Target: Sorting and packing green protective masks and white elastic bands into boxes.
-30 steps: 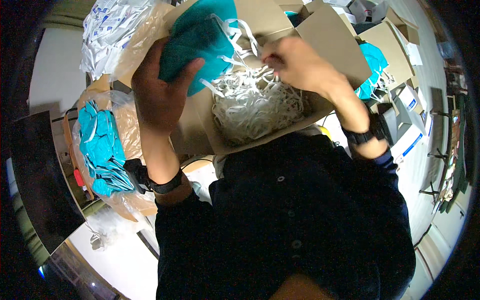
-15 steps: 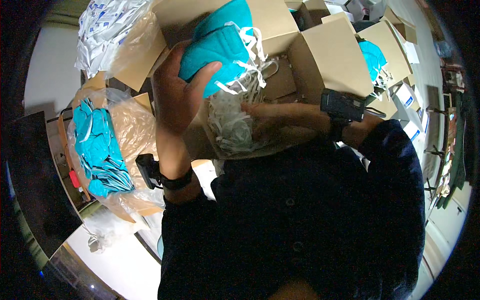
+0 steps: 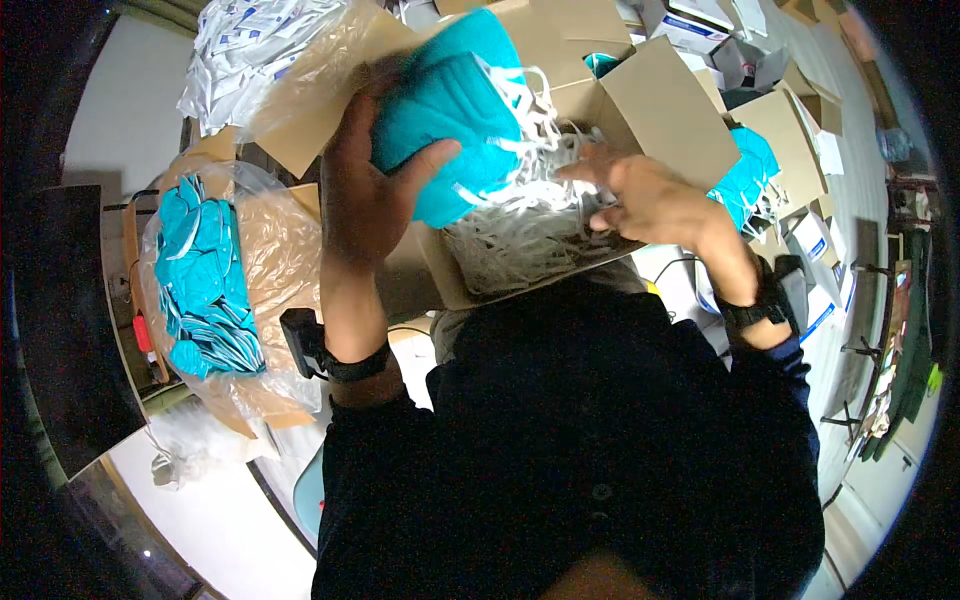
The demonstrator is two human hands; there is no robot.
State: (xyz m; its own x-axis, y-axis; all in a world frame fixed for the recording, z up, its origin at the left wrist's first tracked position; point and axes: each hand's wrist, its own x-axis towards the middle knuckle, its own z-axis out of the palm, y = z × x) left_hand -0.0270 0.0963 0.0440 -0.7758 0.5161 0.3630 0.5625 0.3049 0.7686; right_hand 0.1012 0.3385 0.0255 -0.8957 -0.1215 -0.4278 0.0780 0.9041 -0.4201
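A stack of teal masks (image 3: 450, 110) is clasped by the fingers (image 3: 425, 165) of the left hand (image 3: 365, 190), above an open cardboard box (image 3: 640, 110). White straps (image 3: 530, 225) inside the box are touched by the loosely spread right hand (image 3: 650, 200). More teal masks (image 3: 200, 275) are seen bagged at the left.

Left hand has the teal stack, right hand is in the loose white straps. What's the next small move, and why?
Probably draw the right hand away from the stack, combing the white straps clear. The left hand clamps the stack of teal masks above the open cardboard box, and its straps trail into the tangled strap pile below, so lifting now would likely drag others along.
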